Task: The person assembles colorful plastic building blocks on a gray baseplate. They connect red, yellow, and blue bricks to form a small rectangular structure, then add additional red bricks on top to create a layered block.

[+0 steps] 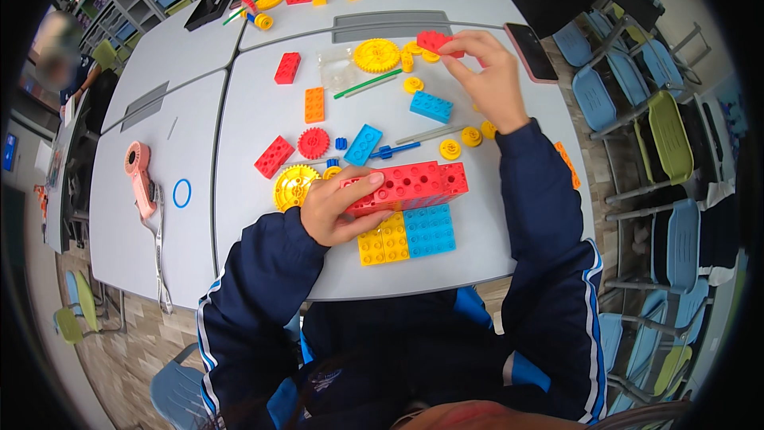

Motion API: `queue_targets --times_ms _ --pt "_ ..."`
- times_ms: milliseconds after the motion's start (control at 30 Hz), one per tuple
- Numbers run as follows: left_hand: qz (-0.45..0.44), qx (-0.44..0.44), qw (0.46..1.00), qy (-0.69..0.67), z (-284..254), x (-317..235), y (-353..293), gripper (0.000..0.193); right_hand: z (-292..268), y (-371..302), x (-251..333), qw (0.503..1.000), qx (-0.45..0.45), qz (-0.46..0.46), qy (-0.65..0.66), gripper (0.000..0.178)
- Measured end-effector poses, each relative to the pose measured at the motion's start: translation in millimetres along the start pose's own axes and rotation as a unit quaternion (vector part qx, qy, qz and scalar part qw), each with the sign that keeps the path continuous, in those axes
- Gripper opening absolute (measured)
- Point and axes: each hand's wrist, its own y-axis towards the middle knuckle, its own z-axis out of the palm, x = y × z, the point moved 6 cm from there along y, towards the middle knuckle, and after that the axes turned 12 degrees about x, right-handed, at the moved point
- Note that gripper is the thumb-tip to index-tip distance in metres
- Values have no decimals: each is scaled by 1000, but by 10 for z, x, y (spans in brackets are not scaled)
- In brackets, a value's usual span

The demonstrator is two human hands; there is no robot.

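My left hand [334, 211] grips the left end of a long red building block [418, 185] with holes in its side. Just below that block lie a studded yellow brick [383, 240] and a studded blue brick [430, 231], side by side; I cannot tell whether they are joined to it. Farther off, my right hand [489, 72] pinches a small red brick [436, 43] between thumb and fingers, near a large yellow gear [376, 56]. Close to my left hand are another yellow gear [294, 188], a red gear [313, 142] and a blue brick [363, 145].
Loose bricks, small yellow wheels [471, 137] and rods [368, 84] are scattered ahead. A phone [531, 52] lies at the right table edge, a pink handheld fan [138, 175] at left. More pieces sit on the far table, where another person's hand shows. Chairs [668, 135] stand at right.
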Motion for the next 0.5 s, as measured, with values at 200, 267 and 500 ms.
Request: queue_targets --times_ms 200,267,500 --pt "-14 17 1000 0 9 3 -28 72 -212 -264 634 947 98 -101 289 26" --pt "9 -1 1000 6 29 27 -50 81 -210 -372 776 928 143 -141 315 30" --pt "47 -22 999 0 58 -5 -23 102 -117 -715 823 927 182 -180 275 27"
